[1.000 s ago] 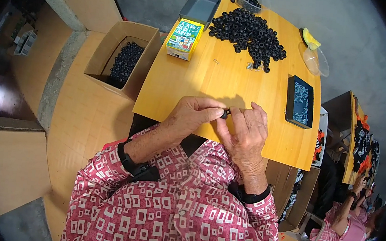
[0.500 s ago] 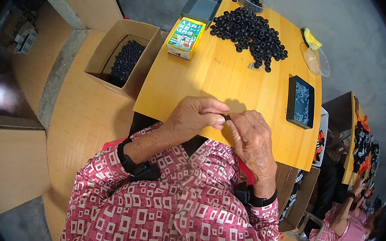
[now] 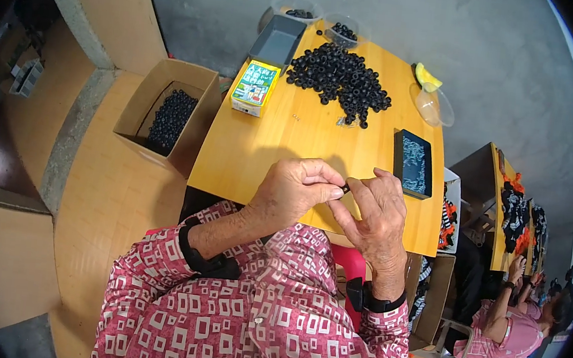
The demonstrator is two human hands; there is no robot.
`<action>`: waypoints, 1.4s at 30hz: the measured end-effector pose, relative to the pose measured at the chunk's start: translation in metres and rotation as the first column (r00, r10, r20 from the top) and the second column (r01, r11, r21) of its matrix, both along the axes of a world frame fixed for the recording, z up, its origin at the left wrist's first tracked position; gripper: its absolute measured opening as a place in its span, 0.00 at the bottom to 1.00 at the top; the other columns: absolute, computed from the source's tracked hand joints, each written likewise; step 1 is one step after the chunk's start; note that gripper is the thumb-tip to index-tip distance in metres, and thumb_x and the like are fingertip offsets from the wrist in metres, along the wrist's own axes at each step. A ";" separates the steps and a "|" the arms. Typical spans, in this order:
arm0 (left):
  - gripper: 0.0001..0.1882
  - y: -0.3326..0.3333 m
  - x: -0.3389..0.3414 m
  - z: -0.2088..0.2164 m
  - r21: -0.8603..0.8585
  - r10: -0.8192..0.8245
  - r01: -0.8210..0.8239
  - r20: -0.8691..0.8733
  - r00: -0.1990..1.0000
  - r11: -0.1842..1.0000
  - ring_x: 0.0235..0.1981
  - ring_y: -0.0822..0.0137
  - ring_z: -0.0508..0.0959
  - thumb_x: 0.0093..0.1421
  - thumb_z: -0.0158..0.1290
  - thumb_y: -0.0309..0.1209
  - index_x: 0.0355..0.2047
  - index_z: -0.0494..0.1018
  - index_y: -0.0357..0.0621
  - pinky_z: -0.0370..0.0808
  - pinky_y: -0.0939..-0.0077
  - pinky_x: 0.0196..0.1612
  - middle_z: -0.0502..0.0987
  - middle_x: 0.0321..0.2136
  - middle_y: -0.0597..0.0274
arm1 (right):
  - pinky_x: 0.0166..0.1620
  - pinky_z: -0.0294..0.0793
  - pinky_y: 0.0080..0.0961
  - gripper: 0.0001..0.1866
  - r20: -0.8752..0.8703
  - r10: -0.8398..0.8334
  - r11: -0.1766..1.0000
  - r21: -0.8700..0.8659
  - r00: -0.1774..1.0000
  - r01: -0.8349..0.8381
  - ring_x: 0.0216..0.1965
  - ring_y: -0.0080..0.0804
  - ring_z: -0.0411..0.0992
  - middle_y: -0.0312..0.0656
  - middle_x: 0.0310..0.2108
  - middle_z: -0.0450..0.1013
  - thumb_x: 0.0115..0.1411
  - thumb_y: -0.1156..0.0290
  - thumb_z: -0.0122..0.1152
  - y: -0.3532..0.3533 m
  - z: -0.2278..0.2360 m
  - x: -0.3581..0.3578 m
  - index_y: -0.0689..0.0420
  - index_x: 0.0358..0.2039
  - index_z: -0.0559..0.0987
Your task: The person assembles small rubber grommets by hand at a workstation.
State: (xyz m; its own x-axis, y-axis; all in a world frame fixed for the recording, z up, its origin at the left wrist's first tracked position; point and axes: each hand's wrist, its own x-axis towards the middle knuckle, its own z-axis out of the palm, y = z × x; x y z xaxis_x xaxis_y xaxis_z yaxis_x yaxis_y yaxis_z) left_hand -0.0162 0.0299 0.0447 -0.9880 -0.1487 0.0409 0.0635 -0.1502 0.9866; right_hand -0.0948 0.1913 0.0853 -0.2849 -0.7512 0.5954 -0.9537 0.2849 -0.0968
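My left hand (image 3: pixel 294 190) pinches a small black part (image 3: pixel 345 188) between thumb and forefinger, over the table's near edge. Close beside it, my right hand (image 3: pixel 378 219) has its thumb and forefinger apart, the forefinger close to the part; whether it touches cannot be made out. Farther back on the wooden table (image 3: pixel 269 146) lies a heap of round black pieces with holes (image 3: pixel 341 77). A black tray (image 3: pixel 413 165) of small silvery pieces stands right of my hands. A few tiny metal bits (image 3: pixel 345 122) lie near the heap.
A yellow and green box (image 3: pixel 255 90) and a grey bin (image 3: pixel 277 40) stand at the table's left. Clear tubs (image 3: pixel 342 32) sit at the back. Left of the table is a cardboard box (image 3: pixel 200 105) holding black pieces. Another person (image 3: pixel 503 327) sits at far right.
My right thumb and forefinger have spread from the black part, which my left hand still pinches. The whole view has shifted, so the table appears lower and farther left.
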 end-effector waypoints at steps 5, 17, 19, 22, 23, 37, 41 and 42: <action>0.12 -0.002 -0.010 0.018 -0.009 -0.076 0.076 -0.082 0.994 0.997 0.37 0.74 0.78 0.64 0.53 0.28 0.43 0.76 0.31 0.75 0.81 0.43 0.80 0.35 0.60 | 0.47 0.75 0.43 0.16 -0.055 -0.017 0.999 -0.050 0.998 0.015 0.31 0.40 0.73 0.42 0.25 0.70 0.44 0.69 0.73 0.007 0.014 -0.007 0.62 0.31 0.78; 0.12 -0.005 -0.029 0.047 -0.039 -0.199 0.196 -0.098 0.975 0.980 0.39 0.75 0.77 0.62 0.55 0.26 0.44 0.76 0.32 0.74 0.81 0.45 0.80 0.37 0.61 | 0.46 0.75 0.42 0.16 -0.248 -0.074 0.993 -0.110 0.966 0.048 0.29 0.38 0.71 0.40 0.22 0.66 0.43 0.70 0.73 0.012 0.036 -0.015 0.62 0.31 0.78; 0.11 0.000 -0.028 0.046 -0.073 -0.185 0.178 -0.111 0.976 0.981 0.40 0.75 0.77 0.61 0.55 0.25 0.43 0.76 0.32 0.74 0.81 0.46 0.80 0.37 0.61 | 0.46 0.75 0.43 0.15 -0.231 -0.077 0.993 -0.104 0.970 0.054 0.29 0.39 0.71 0.41 0.22 0.66 0.43 0.71 0.73 0.013 0.037 -0.015 0.62 0.30 0.77; 0.11 0.009 -0.029 0.037 0.000 -0.120 0.122 -0.171 0.978 0.993 0.35 0.76 0.78 0.61 0.56 0.27 0.41 0.77 0.31 0.75 0.81 0.40 0.81 0.33 0.61 | 0.45 0.75 0.43 0.15 -0.196 -0.059 0.995 -0.087 0.979 0.043 0.30 0.41 0.71 0.41 0.22 0.66 0.43 0.71 0.73 0.015 0.036 -0.019 0.61 0.29 0.77; 0.11 0.010 -0.029 0.036 -0.042 -0.105 0.100 -0.175 0.979 0.994 0.35 0.77 0.77 0.62 0.55 0.28 0.41 0.77 0.32 0.74 0.81 0.40 0.81 0.33 0.62 | 0.45 0.75 0.43 0.15 -0.193 -0.067 0.995 -0.090 0.979 0.050 0.30 0.41 0.71 0.41 0.22 0.66 0.43 0.71 0.73 0.015 0.035 -0.020 0.61 0.29 0.77; 0.15 0.008 -0.039 0.037 -0.079 -0.187 0.178 -0.123 0.975 0.981 0.36 0.78 0.74 0.66 0.50 0.35 0.42 0.77 0.33 0.71 0.81 0.42 0.79 0.33 0.66 | 0.44 0.76 0.39 0.13 -0.130 -0.030 0.983 -0.183 0.991 0.005 0.32 0.44 0.73 0.41 0.23 0.68 0.43 0.72 0.72 0.021 0.027 -0.031 0.60 0.28 0.77; 0.15 0.007 -0.041 0.041 -0.041 -0.152 0.151 -0.028 0.988 0.988 0.39 0.76 0.75 0.67 0.50 0.35 0.41 0.77 0.34 0.71 0.80 0.45 0.79 0.36 0.64 | 0.43 0.76 0.38 0.12 -0.107 -0.042 0.976 -0.216 0.993 0.018 0.31 0.44 0.73 0.41 0.22 0.68 0.43 0.72 0.72 0.019 0.026 -0.032 0.60 0.27 0.77; 0.15 0.008 -0.042 0.042 -0.015 -0.125 0.125 0.009 0.992 0.992 0.41 0.75 0.75 0.67 0.49 0.36 0.41 0.77 0.36 0.70 0.79 0.48 0.79 0.38 0.63 | 0.43 0.76 0.38 0.12 -0.106 -0.045 0.974 -0.224 0.993 0.020 0.31 0.44 0.73 0.41 0.22 0.67 0.43 0.72 0.72 0.019 0.026 -0.032 0.59 0.26 0.77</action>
